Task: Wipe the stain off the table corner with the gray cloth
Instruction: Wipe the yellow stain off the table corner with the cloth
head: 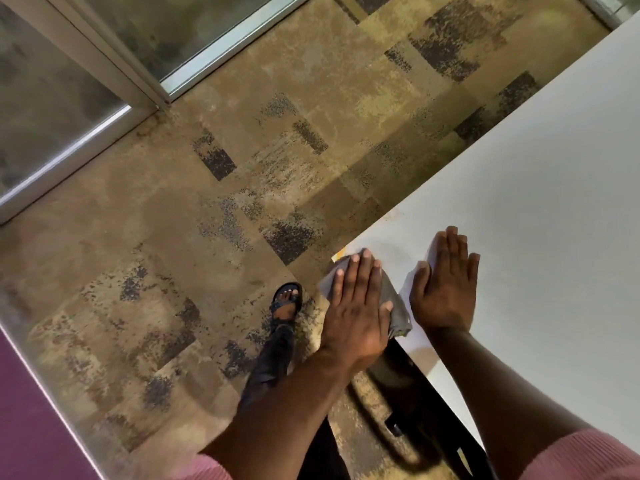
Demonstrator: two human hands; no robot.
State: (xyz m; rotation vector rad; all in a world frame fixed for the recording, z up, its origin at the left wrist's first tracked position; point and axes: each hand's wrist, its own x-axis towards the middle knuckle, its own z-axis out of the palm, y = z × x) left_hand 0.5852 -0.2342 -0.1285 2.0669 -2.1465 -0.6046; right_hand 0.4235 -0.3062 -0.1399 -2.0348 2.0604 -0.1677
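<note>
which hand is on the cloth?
The left hand: it presses flat on the gray cloth at the table corner. The right hand lies flat on bare tabletop beside it, with no cloth under it.

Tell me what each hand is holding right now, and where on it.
The left hand presses flat on the middle of the gray cloth, not gripping it. The right hand rests flat on the table, holding nothing.

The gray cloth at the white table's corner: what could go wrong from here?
1. The gray cloth hangs partly past the white table corner, so it could slip off under the flat left hand.
2. A yellowish stain at the corner tip lies uncovered and may be missed.
</note>
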